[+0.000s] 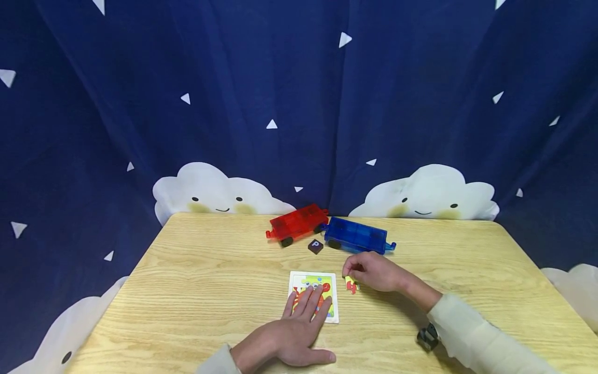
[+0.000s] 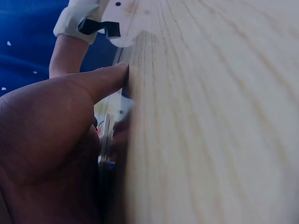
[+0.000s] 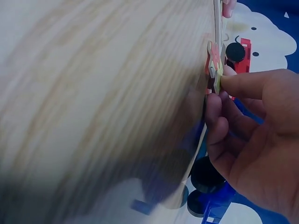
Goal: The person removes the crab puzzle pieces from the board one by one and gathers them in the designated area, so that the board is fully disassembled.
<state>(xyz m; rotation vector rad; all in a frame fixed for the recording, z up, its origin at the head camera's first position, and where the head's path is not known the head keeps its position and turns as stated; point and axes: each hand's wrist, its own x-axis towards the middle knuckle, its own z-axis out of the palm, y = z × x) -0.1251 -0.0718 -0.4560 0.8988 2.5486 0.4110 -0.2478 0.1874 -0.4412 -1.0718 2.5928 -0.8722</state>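
Observation:
A square jigsaw puzzle [image 1: 333, 310] with a white border and a red crab picture lies flat on the table. A pale gap shows at its upper left. Spread across its lower part, my left hand [image 1: 299, 332] rests with straight fingers and covers some of the picture. Just right of the board, my right hand [image 1: 379, 272] pinches a jigsaw piece [image 1: 351, 285] in red and yellow between thumb and fingers. The right wrist view shows that piece [image 3: 215, 63] held close above the tabletop, apart from the board.
Behind the puzzle stand a red toy wagon [image 1: 299, 224] and a blue toy wagon [image 1: 357, 236], close together. In front of them sits a small dark tile [image 1: 315, 246] with a letter P. A dark blue curtain [image 1: 299, 104] hangs behind the wooden table [image 1: 210, 270].

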